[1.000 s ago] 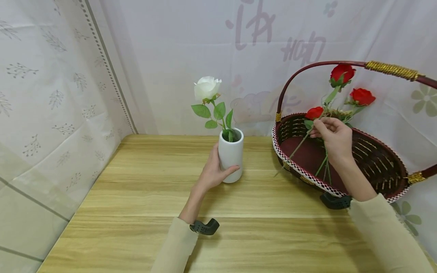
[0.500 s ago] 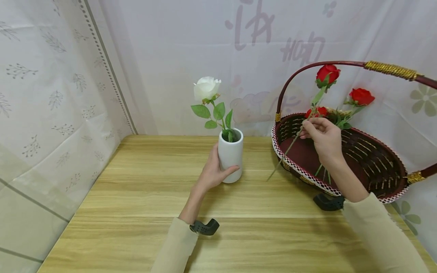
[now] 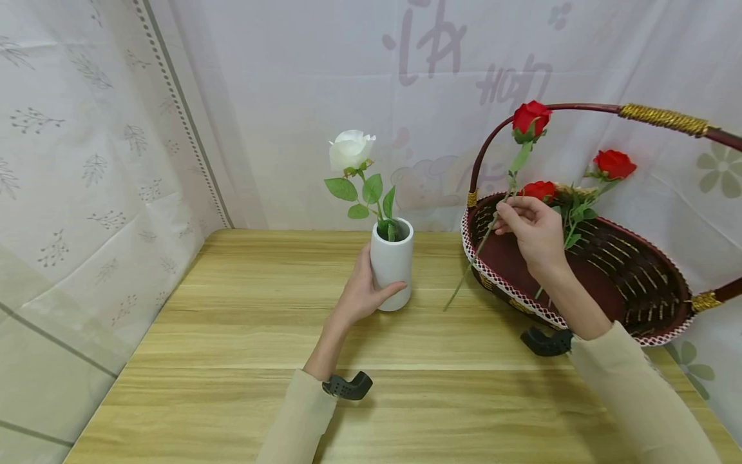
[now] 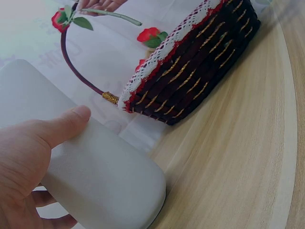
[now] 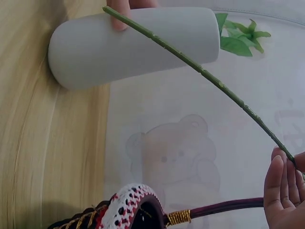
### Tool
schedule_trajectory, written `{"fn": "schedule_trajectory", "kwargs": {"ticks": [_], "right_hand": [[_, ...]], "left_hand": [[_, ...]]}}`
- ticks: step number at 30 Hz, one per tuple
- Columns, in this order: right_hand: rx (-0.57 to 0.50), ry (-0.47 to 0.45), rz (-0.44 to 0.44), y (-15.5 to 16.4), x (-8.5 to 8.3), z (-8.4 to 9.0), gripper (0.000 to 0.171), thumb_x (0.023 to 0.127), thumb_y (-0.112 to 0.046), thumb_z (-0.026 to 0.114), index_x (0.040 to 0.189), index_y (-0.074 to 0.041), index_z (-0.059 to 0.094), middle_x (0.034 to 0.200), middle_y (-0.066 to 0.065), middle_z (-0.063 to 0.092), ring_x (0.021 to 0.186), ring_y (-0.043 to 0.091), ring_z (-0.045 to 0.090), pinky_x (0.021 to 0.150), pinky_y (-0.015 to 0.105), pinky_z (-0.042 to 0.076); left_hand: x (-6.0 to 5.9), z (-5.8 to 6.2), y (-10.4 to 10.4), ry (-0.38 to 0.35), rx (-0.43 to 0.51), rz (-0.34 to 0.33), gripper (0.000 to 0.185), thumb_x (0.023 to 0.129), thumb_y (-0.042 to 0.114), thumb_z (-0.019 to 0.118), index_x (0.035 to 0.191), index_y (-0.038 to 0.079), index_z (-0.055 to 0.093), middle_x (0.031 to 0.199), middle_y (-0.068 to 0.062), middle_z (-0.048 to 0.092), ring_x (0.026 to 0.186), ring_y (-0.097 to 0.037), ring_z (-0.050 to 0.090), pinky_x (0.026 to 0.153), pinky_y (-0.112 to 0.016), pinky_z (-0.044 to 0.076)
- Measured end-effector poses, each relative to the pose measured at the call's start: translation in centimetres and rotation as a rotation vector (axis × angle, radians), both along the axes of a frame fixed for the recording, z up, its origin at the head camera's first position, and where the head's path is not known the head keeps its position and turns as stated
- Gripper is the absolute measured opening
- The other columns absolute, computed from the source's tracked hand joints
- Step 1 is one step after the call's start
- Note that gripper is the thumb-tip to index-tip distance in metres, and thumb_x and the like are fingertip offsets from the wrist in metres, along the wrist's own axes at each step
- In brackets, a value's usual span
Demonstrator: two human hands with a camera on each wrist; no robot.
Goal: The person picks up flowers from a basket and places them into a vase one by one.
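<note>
A white vase stands upright on the table, and my left hand grips its lower body from the left, the thumb across its front. Out of the vase leans a white rose with green leaves. My right hand pinches the stem of a red rose between thumb and fingertips. That bloom is up by the basket handle, and the bare green stem slants down leftward past the basket's rim. In the wicker basket rest two more red roses, one partly hidden by my right hand.
The basket's tall arched handle, wrapped in gold cord, rises over its opening. White lace edges the rim. A printed cloth hangs behind the wooden table, and another curtain hangs at the left.
My right hand has moved left with the red rose, drawing it away from the other roses toward the vase. The left hand and vase have stayed put.
</note>
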State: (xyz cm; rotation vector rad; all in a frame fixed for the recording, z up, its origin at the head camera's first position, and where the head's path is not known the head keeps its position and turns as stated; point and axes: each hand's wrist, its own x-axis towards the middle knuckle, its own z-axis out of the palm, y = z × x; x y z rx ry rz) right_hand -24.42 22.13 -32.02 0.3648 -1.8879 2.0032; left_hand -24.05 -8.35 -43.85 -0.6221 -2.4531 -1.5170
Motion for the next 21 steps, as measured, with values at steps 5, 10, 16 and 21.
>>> {"fn": "schedule_trajectory", "kwargs": {"ticks": [5, 10, 16, 21], "right_hand": [[0.026, 0.011, 0.036, -1.1, -0.1, 0.4, 0.017, 0.095, -0.008, 0.07, 0.104, 0.005, 0.063, 0.083, 0.007, 0.068, 0.066, 0.015, 0.065, 0.066, 0.022, 0.056], [0.057, 0.053, 0.04, -1.9, -0.6, 1.2, 0.017, 0.095, -0.007, 0.07, 0.103, 0.006, 0.064, 0.083, 0.008, 0.068, 0.067, 0.018, 0.065, 0.067, 0.023, 0.057], [0.063, 0.098, 0.036, -2.6, -1.2, 2.2, 0.018, 0.095, -0.007, 0.07, 0.103, 0.007, 0.064, 0.081, 0.009, 0.067, 0.067, 0.019, 0.064, 0.066, 0.023, 0.056], [0.062, 0.113, 0.024, -3.3, -1.5, 2.8, 0.018, 0.096, -0.007, 0.069, 0.103, 0.008, 0.064, 0.081, 0.009, 0.068, 0.064, 0.016, 0.064, 0.065, 0.024, 0.056]], "left_hand": [[0.0, 0.0, 0.0, -0.003, -0.002, 0.004, 0.101, 0.083, 0.027, 0.086, 0.158, 0.014, 0.019, 0.146, -0.013, 0.04, 0.129, -0.029, 0.046, 0.106, -0.051, 0.04], [-0.1, -0.1, 0.0, -0.014, -0.007, 0.003, 0.1, 0.084, 0.028, 0.085, 0.157, 0.016, 0.019, 0.146, -0.01, 0.039, 0.129, -0.026, 0.045, 0.107, -0.049, 0.04], [-0.1, 0.0, 0.0, -0.021, -0.013, 0.007, 0.101, 0.084, 0.029, 0.085, 0.158, 0.017, 0.018, 0.147, -0.009, 0.038, 0.129, -0.025, 0.044, 0.107, -0.048, 0.039], [0.0, 0.1, 0.0, -0.025, -0.016, 0.007, 0.1, 0.085, 0.029, 0.085, 0.158, 0.017, 0.018, 0.147, -0.009, 0.038, 0.129, -0.025, 0.045, 0.107, -0.049, 0.04]]}}
